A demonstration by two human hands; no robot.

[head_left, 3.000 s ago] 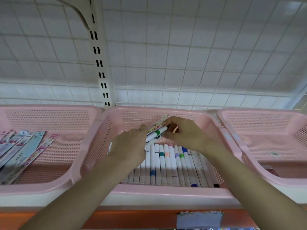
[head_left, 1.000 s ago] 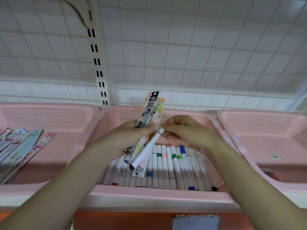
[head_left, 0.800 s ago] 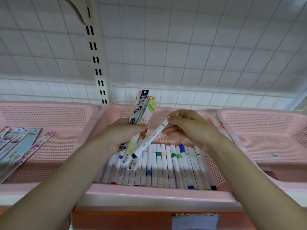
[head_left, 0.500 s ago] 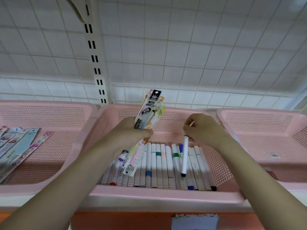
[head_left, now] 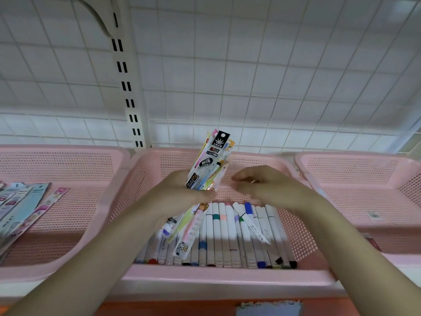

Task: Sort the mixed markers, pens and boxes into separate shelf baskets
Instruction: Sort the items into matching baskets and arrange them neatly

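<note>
Half a second ago the right hand (head_left: 271, 188) pinched a white marker upright over the row; now that loose marker (head_left: 250, 222) lies slanted across the others and the hand hovers just above with fingers loosely spread, holding nothing. Nearest the camera, both forearms reach over the front rim of the middle basket (head_left: 225, 275), where the row of markers (head_left: 218, 238) lies side by side on the floor of the basket. Above them the left hand (head_left: 180, 195) is clamped on a bundle of packaged pens (head_left: 210, 163) – tilted, tops fanning upward. Flat packets (head_left: 22, 208) lie in the left basket (head_left: 75, 224); the right basket (head_left: 364, 190) stands beside – its contents unclear.
</note>
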